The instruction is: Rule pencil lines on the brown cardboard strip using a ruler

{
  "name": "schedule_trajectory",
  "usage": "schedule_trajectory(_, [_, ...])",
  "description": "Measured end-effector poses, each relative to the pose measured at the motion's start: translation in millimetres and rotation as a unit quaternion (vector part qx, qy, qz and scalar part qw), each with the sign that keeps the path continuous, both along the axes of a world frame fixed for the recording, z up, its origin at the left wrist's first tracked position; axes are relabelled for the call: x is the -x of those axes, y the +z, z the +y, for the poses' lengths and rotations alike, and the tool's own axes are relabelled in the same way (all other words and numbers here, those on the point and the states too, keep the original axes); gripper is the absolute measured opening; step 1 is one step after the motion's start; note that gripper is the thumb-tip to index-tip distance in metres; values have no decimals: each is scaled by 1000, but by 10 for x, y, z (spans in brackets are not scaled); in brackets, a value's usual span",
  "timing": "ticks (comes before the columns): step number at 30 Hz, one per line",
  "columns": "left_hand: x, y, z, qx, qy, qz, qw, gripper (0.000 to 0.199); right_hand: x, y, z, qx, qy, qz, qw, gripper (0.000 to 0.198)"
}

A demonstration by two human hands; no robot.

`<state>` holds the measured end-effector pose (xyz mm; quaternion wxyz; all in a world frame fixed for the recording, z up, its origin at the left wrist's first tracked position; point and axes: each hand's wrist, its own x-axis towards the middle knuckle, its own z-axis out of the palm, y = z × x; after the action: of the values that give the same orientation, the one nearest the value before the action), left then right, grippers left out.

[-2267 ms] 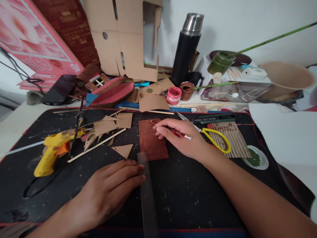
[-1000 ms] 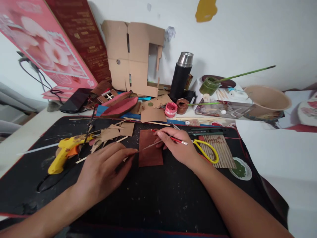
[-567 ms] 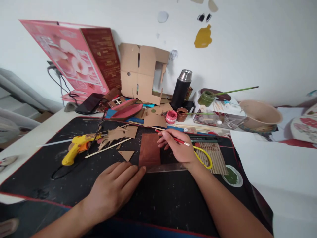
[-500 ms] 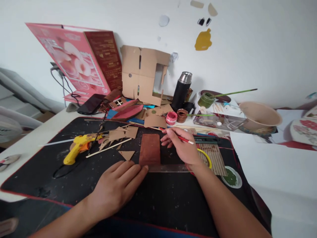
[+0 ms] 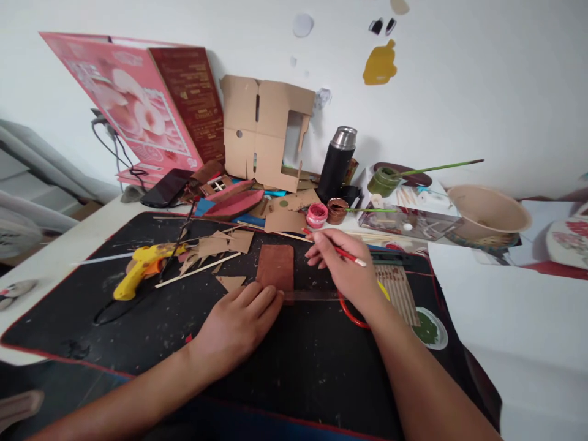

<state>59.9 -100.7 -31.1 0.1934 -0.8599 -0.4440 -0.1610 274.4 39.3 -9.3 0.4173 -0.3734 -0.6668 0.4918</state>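
A reddish-brown painted rectangular piece [image 5: 275,266] lies flat on the black mat. Across its near end runs a clear ruler [image 5: 316,296], pressed down by the fingertips of my left hand [image 5: 243,321]. The left fingers are close together and partly cover the ruler's left end. My right hand [image 5: 346,263] grips a red pencil [image 5: 344,252] between thumb and fingers, above the mat and right of the brown piece. Beneath the right wrist are scissors with red and yellow handles [image 5: 353,318], mostly hidden.
A yellow glue gun [image 5: 142,266], cardboard scraps [image 5: 214,245] and a thin stick [image 5: 197,271] lie left. Behind stand paint jars [image 5: 316,214], a black thermos [image 5: 337,165] and cut cardboard [image 5: 269,128]. Corrugated card [image 5: 397,294] and a lid of green paint [image 5: 429,327] lie right.
My left hand and the ruler have moved away from me, so the ruler now crosses the brown piece's near end. The right hand has shifted slightly right, still holding the pencil.
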Motion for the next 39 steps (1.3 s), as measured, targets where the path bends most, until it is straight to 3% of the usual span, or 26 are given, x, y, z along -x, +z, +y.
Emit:
schedule_trajectory(4, [-6,-59,-34,20,5,-48,999,27,53,-29,-94,-99,105,-117,983,28])
schedule_trajectory(8, [35,-48,-140,14,3,-93,996,25,59,-1,-120,-166,127,-186,960,26])
schedule_trajectory(13, [221,39,-309,26,46,-116,992,20,56,-18,-119,-196,129,-229,945,26])
schedule_trajectory(18, [320,17,-305,77,96,-135,983,21,69,-50,-135,-217,143,-268,928,31])
schedule_trajectory(26, [256,-32,-212,83,106,-164,977,21,79,-82,-144,-245,124,-279,920,31])
schedule_trajectory(32, [231,-54,-194,95,111,-172,974,18,116,-88,-184,-265,161,-332,891,38])
schedule_trajectory(39, [204,-64,-181,94,115,-169,974,19,147,-116,-209,-270,169,-342,884,41])
